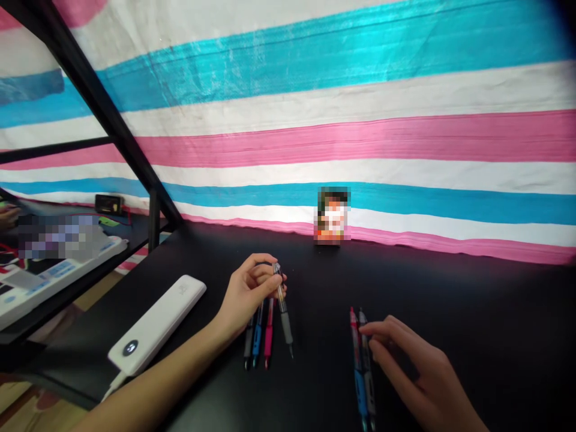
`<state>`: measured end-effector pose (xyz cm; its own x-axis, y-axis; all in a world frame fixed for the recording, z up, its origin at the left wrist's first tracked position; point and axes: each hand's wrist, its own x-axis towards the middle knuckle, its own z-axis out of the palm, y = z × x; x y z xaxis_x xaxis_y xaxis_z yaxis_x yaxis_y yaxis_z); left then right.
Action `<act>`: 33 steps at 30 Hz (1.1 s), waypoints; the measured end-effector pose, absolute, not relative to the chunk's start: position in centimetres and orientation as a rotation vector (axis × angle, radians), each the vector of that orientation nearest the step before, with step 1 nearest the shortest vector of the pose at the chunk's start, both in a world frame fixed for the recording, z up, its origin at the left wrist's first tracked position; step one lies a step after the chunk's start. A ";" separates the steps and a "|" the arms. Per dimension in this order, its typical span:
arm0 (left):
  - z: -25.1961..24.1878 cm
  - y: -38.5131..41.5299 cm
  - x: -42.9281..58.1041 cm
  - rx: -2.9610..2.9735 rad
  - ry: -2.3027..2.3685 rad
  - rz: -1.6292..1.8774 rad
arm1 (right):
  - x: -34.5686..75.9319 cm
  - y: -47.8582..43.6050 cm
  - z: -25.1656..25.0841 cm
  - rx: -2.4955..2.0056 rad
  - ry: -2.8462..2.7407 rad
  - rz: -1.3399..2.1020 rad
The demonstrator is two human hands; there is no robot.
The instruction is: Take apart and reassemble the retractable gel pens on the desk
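Observation:
My left hand (254,282) is closed on a clear pen (285,321) with a grey grip, pinched near its upper end and tilted, its tip pointing down toward the table. Just left of that pen lie a black-grey pen (248,345), a blue pen (257,336) and a pink pen (269,336), their upper ends partly hidden behind my left hand. At the right, a pen with a red top and blue grip (358,372) lies beside a grey pen (368,378). My right hand (414,366) is at the grey pen's upper part, index finger over it, thumb beside it, fingers apart.
A white power bank (157,324) with a cable lies on the black table (315,390) at left. A small blurred picture (333,216) stands at the back by the striped sheet (360,138). Beyond a black metal frame (108,114) are a white power strip (63,279) and a small dark device (108,204).

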<state>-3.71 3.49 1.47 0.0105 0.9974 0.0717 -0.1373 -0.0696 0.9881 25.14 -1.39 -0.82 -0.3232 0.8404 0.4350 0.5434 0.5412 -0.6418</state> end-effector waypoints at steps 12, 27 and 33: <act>0.1 4.6 -4.5 1.890 1.445 0.983 | 25.2 -1.3 -0.9 -1.095 -1.995 0.543; -1.8 0.3 0.0 3.007 0.723 0.459 | 24.6 -1.1 -0.1 -1.105 -1.682 0.450; -3.4 0.6 0.9 3.314 0.423 0.668 | 24.5 -1.0 -0.1 -1.113 -1.649 0.491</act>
